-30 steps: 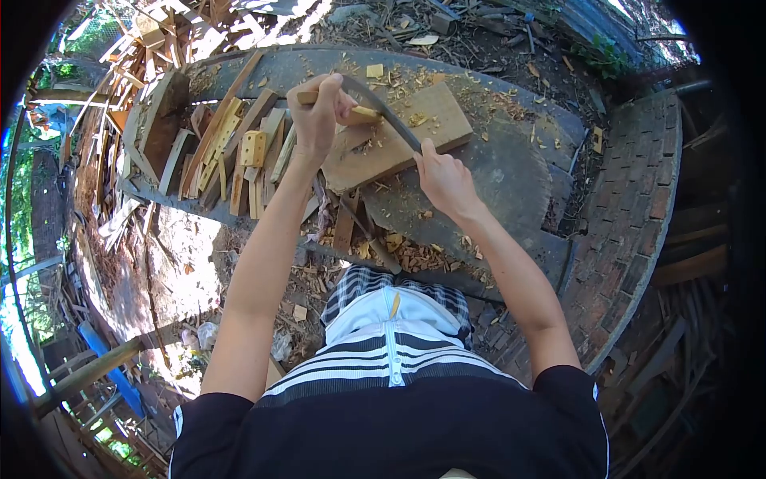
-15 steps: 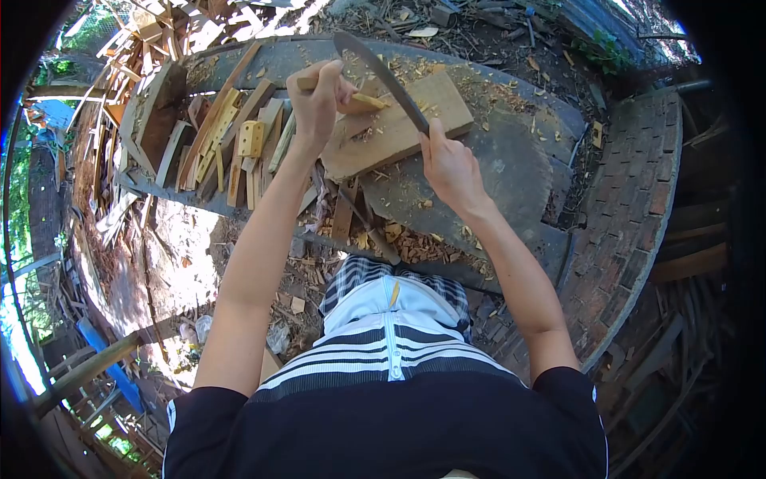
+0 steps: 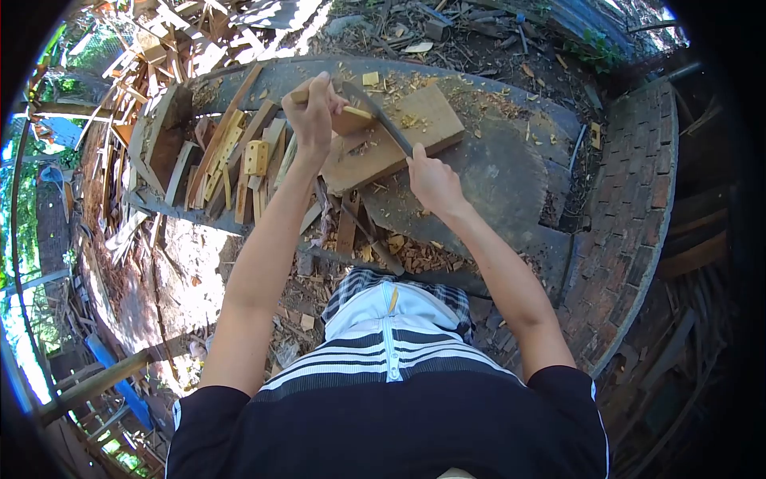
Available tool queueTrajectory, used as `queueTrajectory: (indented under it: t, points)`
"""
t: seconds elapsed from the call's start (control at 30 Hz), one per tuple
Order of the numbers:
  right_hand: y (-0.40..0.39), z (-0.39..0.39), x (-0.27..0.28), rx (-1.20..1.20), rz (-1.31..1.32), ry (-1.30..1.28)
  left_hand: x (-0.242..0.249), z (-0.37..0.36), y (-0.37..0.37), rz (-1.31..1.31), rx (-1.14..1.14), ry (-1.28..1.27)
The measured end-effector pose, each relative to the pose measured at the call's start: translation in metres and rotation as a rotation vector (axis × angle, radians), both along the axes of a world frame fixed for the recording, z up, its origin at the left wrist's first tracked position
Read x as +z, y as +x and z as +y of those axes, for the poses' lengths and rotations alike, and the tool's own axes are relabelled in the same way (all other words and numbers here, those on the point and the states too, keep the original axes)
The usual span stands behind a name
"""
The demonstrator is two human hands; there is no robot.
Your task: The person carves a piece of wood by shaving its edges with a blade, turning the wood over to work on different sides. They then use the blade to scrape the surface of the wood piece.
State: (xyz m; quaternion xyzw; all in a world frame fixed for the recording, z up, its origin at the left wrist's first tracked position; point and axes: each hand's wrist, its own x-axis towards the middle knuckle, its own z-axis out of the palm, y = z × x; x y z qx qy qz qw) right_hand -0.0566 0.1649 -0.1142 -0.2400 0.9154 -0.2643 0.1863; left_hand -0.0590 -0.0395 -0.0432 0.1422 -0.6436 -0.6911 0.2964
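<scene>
On a shaving-strewn table [image 3: 507,188], the left hand [image 3: 312,121] grips a stick [image 3: 359,112] over a block [image 3: 435,120], its long axis pointing rightward; the right hand [image 3: 435,185], nearer the body, clasps a knife [image 3: 390,128] slanting forward-left to the stick's tip, contact unclear.

The person's bare arms reach forward, the left hand [image 3: 313,120] raised at eleven o'clock with bent fingers, the right hand [image 3: 433,182] closed at about one o'clock, lower.
</scene>
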Motion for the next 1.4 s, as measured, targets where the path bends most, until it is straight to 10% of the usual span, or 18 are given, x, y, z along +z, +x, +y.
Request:
queueTrajectory:
  t: [0.93,1.4]
  points:
    - [-0.001,0.009,0.035,-0.036,0.127,-0.066,-0.012,0.001,0.019,0.232,0.176,0.250]
    - [0.000,0.006,0.021,-0.033,0.178,-0.025,-0.013,0.049,0.001,0.070,0.240,-0.105]
